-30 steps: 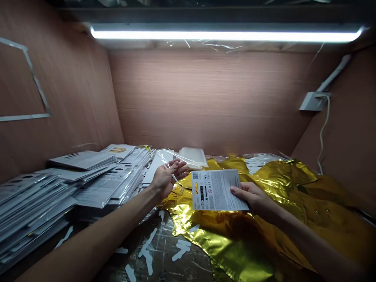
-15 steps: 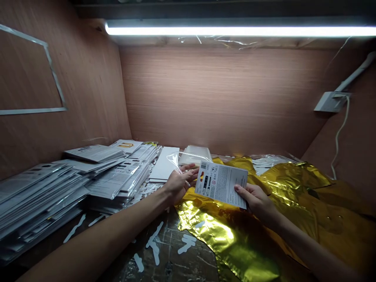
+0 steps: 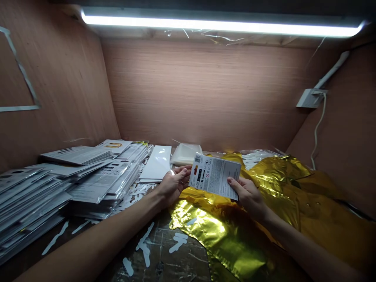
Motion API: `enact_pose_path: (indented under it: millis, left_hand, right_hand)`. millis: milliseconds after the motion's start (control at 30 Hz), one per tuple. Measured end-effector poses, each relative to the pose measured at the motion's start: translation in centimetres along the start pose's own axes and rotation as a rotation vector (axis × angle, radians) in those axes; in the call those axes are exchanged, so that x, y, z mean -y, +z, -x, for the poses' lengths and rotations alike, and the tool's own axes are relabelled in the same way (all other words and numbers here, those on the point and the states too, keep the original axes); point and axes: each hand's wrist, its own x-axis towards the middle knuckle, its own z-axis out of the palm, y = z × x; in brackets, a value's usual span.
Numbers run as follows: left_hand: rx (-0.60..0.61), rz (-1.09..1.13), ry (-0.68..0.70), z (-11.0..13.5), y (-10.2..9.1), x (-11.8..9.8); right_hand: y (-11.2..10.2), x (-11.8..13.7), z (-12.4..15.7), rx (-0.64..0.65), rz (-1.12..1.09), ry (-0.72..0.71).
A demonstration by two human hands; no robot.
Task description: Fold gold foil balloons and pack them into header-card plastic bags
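My right hand (image 3: pixel 248 194) grips a printed cardboard packaging card (image 3: pixel 219 176) by its right end, thumb on top. The card is grey-white with small text, a barcode and a hang hole with red showing in it. My left hand (image 3: pixel 175 183) is at the card's left end, its fingers closed together on a clear plastic bag (image 3: pixel 172 172), which shows only as faint glints and a thin edge above the fingers. Whether the card's left end is inside the bag, I cannot tell. Gold foil sheeting (image 3: pixel 217 227) lies beneath both hands.
Stacks of bagged cards (image 3: pixel 96 182) fill the left side. White boards (image 3: pixel 156 162) and a pile of clear bags (image 3: pixel 186 153) lie at the back. White paper scraps (image 3: pixel 143 246) are scattered on the dark table (image 3: pixel 167 262). A wooden wall (image 3: pixel 205 90) closes the back.
The view has shifted slightly to the right. The clear bag, plainly visible above my left hand before, now hardly shows. My left fingers are closer to the card; my right hand still holds it.
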Motion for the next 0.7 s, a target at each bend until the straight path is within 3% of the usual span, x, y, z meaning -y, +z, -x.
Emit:
enact_pose_path:
  millis: [300, 700]
  left_hand:
    - [0.013, -0.023, -0.011, 0.0, -0.4, 0.3]
    - [0.029, -0.089, 0.019, 0.5, 0.1, 0.8]
  right_hand:
    - [-0.8, -0.6, -0.5, -0.027, -0.036, -0.001]
    - [0.1, -0.4, 0.1, -0.064, -0.050, -0.042]
